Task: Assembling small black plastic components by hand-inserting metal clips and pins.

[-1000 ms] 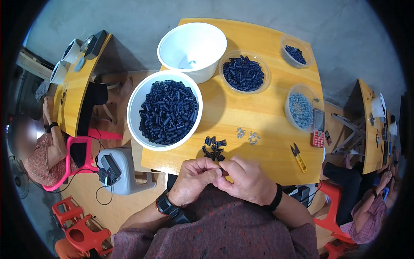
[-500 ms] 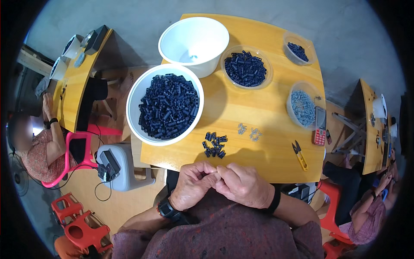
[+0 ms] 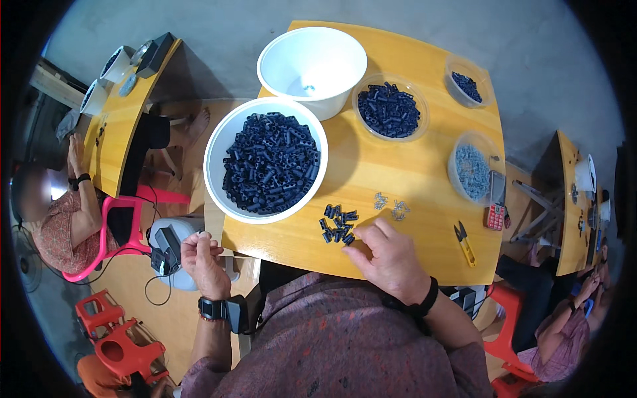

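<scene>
My left hand (image 3: 204,264) is out past the table's left front corner, fingers pinched together. Whatever sits in that pinch, if anything, is too small to name. My right hand (image 3: 393,260) is over the front edge of the table, thumb and forefinger apart, beside a small pile of dark plastic connector pieces (image 3: 337,222). Behind that pile lie two little groups of small silvery metal pieces (image 3: 399,210). A large white tub (image 3: 213,189) full of similar dark pieces stands at the left.
A second white tub (image 3: 279,43) stands behind. Clear bowls hold dark pieces (image 3: 389,111), more dark pieces (image 3: 466,86) and small grey pieces (image 3: 472,172). Yellow-handled snips (image 3: 466,245) and a red phone (image 3: 495,215) lie at right. A grey stool (image 3: 174,232) stands at left; people sit at side tables.
My hands were together in front of my chest and have separated. The left went out to the left, past the table corner; the right moved forward to the small dark pile.
</scene>
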